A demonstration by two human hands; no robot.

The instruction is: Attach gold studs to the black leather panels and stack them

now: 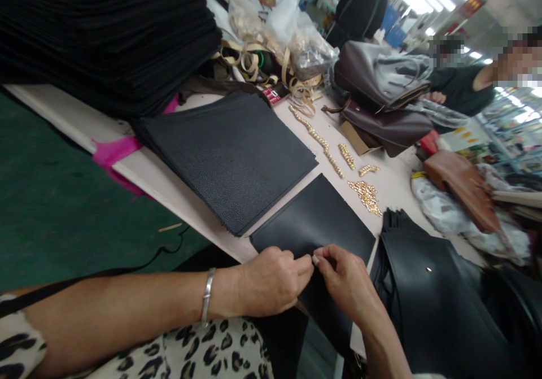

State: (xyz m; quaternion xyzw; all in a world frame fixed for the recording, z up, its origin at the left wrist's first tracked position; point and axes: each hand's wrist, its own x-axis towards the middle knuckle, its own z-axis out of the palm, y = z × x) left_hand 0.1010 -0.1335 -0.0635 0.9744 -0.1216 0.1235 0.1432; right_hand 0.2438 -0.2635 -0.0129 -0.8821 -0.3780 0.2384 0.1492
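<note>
A smooth black leather panel point(317, 215) lies on the table in front of me, its near end hanging over the edge. Over its lower part my left hand point(273, 280) is closed, thumb and fingers pinched together. My right hand point(345, 280) pinches right beside it, with the fingertips of both hands meeting. Whatever is between the fingers is too small or hidden to make out. A stack of grained black leather panels point(237, 153) lies to the left. On the right, a pile of smooth black leather pieces point(427, 288) carries a small gold metal fitting point(429, 269) on its top piece.
Small gold metal pieces point(366, 197) lie in a heap and rows beyond the panel. A tall black stack point(105, 34) stands at the left. Dark brown bags point(381, 85), a tan leather piece point(461, 184) and plastic bags point(288, 34) lie farther back. Other people are across the table.
</note>
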